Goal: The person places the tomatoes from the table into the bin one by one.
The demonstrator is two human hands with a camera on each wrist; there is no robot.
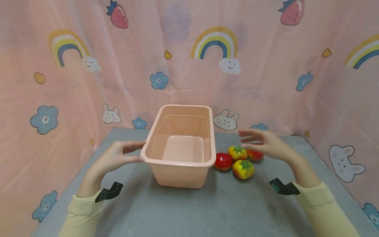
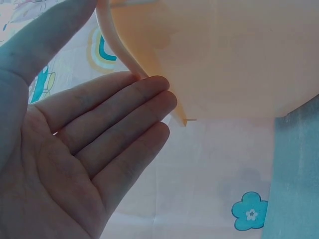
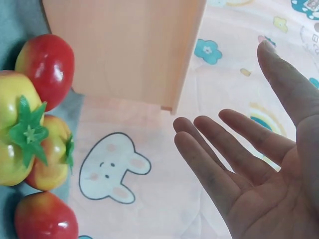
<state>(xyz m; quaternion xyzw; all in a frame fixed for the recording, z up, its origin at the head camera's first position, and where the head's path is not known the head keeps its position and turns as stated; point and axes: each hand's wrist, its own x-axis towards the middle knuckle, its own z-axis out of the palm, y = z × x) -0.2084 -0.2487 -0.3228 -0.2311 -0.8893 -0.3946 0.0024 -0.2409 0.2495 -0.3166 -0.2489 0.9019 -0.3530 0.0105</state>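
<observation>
A pale peach plastic tub [image 1: 180, 176] stands on the grey table, its inside bare. My left hand [image 1: 115, 157] touches the left rim with thumb and fingertips; in the left wrist view the fingers of that hand [image 2: 89, 134] lie straight against the rim. To the right of the tub sit two yellow-and-red fruits with green leafy caps, a nearer one [image 1: 243, 169] and a farther one [image 1: 237, 153]. A glossy red fruit [image 1: 223, 161] lies close by the tub. Another red fruit [image 1: 255, 155] is partly hidden by my right hand [image 1: 263, 143], which hovers above with fingers extended, holding nothing.
A pink patterned curtain [image 1: 183, 85] hangs behind the table and along both sides. The grey tabletop [image 1: 183, 210] spreads in front of the tub. Each wrist wears a black camera mount, seen on the left [image 1: 109, 192] and right [image 1: 284, 187].
</observation>
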